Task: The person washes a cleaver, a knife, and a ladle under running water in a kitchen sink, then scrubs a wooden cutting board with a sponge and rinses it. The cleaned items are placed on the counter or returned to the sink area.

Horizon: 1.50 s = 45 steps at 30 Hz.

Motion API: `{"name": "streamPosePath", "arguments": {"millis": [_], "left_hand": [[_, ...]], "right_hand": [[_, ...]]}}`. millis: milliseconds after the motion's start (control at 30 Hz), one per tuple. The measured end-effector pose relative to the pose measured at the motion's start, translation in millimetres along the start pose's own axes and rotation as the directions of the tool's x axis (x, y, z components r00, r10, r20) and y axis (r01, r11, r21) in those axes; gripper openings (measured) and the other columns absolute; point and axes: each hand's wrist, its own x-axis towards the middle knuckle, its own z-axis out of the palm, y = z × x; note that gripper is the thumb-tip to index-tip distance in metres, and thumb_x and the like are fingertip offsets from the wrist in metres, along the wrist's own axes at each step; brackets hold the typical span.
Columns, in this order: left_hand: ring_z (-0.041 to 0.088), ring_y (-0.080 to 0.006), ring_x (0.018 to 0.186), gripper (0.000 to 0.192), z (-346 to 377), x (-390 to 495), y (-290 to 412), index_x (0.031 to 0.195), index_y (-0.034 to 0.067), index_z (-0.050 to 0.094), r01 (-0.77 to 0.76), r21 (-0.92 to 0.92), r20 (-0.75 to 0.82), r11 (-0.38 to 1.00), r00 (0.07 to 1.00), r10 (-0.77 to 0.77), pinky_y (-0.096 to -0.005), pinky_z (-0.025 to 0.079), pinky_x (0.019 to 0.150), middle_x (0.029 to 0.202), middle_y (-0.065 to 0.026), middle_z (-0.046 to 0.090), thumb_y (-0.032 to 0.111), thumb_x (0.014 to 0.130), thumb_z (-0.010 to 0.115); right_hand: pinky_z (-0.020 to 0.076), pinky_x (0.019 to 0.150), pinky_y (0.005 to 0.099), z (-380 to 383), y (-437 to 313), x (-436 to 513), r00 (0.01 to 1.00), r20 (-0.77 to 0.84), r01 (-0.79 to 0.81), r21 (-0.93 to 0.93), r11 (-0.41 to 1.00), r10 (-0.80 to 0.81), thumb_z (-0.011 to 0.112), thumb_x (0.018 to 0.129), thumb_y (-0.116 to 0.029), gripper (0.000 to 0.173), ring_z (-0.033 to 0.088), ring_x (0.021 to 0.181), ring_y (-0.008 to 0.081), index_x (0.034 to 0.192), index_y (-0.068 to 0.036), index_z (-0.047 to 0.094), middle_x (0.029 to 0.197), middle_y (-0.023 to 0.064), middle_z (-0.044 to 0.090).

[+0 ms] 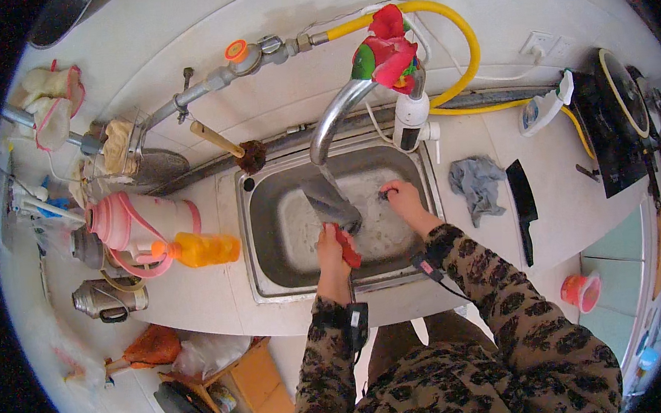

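Note:
My left hand [333, 252] is closed on the red handle of a kitchen cleaver [330, 198], whose broad grey blade lies over the stainless steel sink [248, 251]. Water from the curved metal faucet [330, 115] runs onto the blade. To the right, above the basin, my right hand [403, 199] grips a small dark scrubber [387, 193], mostly hidden by the fingers. Water and pale suds cover part of the basin floor.
On the right of the counter lie a grey cloth [477, 186], a black knife [524, 211] and a spray bottle [545, 105]. At left stand a pink thermos [144, 218], an orange bottle [205, 249] and a metal flask [109, 296]. A wooden-handled brush [251, 156] leans behind the sink.

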Motion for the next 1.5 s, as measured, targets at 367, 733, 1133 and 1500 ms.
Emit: {"name": "streamPosePath", "arguments": {"millis": [367,733,1133,1500], "left_hand": [[0.058,-0.0245,0.080,0.020,56.3,53.4,-9.9,0.092,-0.005,0.052,-0.513,0.788,0.255,0.340,0.775,0.578,-0.0340,0.047,0.073,0.087,-0.0139,0.059,0.002,0.074,0.058],[0.047,-0.0209,0.069,0.010,39.3,119.1,1.5,0.076,0.004,0.045,-0.586,0.154,-0.118,0.796,0.789,0.604,-0.0357,0.045,0.071,0.075,-0.0035,0.048,0.010,0.084,0.046],[0.047,-0.0161,0.059,0.005,64.8,30.0,-28.0,0.084,0.008,0.039,-0.362,-0.237,-0.206,0.901,0.925,0.318,-0.0309,0.041,0.052,0.071,-0.0042,0.048,0.008,0.088,0.043],[0.052,-0.0180,0.087,0.042,70.5,12.0,-77.7,0.126,0.004,0.039,-0.300,-0.109,-0.077,0.948,0.953,0.293,-0.0324,0.046,0.072,0.106,-0.0074,0.051,-0.005,0.085,0.040]], "right_hand": [[0.0381,0.047,0.0254,-19.5,10.5,-16.7,0.981,0.057,-0.195,0.264,0.945,0.187,0.042,0.083,-0.005,0.022,0.045,0.049,0.0116,0.085,-0.002,0.063,0.062,0.0021,0.055],[0.0439,0.064,0.0294,-37.3,-3.8,-37.5,0.972,0.134,-0.213,0.159,0.964,0.192,0.047,0.083,-0.014,0.021,0.055,0.070,0.0173,0.086,-0.002,0.063,0.076,0.0068,0.061],[0.0459,0.069,0.0384,-32.0,-39.1,-38.0,0.986,0.135,0.104,-0.015,0.994,-0.101,0.056,0.080,-0.031,0.030,0.057,0.076,0.0338,0.081,-0.003,0.064,0.080,0.0180,0.060],[0.0463,0.073,0.0434,-28.3,-25.8,-42.1,0.809,0.576,0.278,-0.202,0.939,-0.116,0.055,0.071,-0.027,0.025,0.059,0.080,0.0349,0.086,-0.008,0.065,0.084,0.0174,0.062]]}}
